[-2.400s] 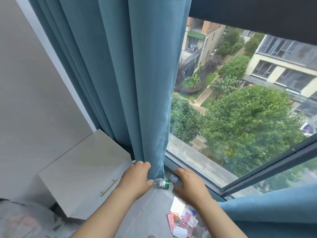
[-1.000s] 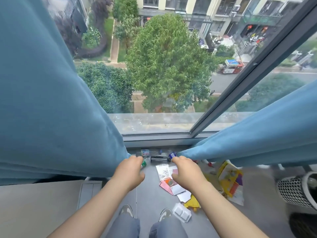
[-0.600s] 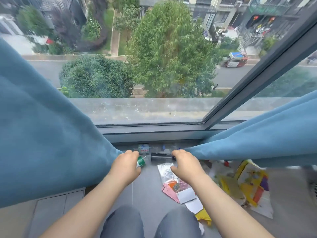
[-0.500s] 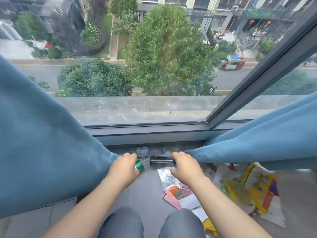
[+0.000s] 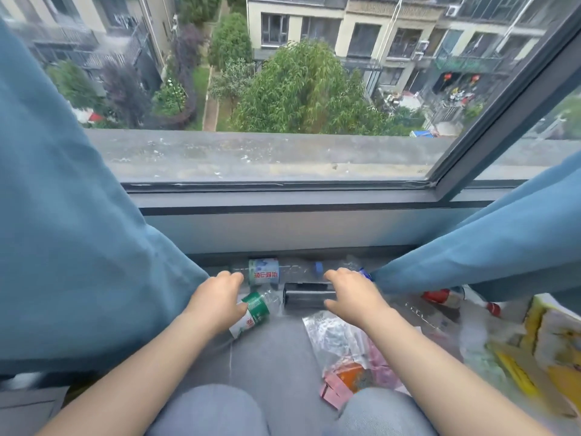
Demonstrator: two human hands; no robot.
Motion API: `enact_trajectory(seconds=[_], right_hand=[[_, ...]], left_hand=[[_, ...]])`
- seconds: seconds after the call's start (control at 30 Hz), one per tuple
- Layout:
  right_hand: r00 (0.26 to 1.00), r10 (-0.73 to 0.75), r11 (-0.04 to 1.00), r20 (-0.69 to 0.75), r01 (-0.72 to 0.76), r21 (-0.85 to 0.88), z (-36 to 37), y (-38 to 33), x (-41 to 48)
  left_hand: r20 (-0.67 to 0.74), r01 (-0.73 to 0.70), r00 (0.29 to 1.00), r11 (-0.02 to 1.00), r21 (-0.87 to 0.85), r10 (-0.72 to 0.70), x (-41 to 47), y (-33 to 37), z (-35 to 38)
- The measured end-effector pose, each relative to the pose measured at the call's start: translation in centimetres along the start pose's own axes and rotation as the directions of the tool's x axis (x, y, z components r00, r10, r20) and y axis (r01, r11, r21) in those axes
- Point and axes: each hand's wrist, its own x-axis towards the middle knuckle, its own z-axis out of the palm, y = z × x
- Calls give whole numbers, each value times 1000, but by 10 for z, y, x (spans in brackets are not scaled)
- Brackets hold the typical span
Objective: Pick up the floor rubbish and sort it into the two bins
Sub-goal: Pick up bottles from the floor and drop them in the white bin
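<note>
Plastic bottle pickup: left hand and right hand hover, fingers curled, grip unclear; next, close round it.

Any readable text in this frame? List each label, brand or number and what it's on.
White-and-blue bottle label: red characters, too blurred to read.
Green bottle label: red print below the green band, too small to read.
Yellow packaging: print blurred, unreadable.
Pink and orange packets: unreadable.
Nothing legible anywhere in view.
</note>
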Motion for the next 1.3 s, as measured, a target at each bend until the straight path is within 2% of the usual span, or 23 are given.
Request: enact_trajectory(seconds=[0.27,0.5,0.83,1.3], right_hand=[[997,-70,993,-40,66,-96,32,13,10],[993,-113,990,-36,109,-95,63,12,21],[995,-65,993,-74,57,-103,81,14,48],[998,-48,989,-51,40,-145,97,21,58]], left_hand=[[-35,-82,996,995,66,84,12,-8,36],[-68,-74,995,997,3,74,12,-15,68],[-103,-49,994,998,-27,46,15,-25,100],[-36,-38,999,999,-29,37,26,-27,120]])
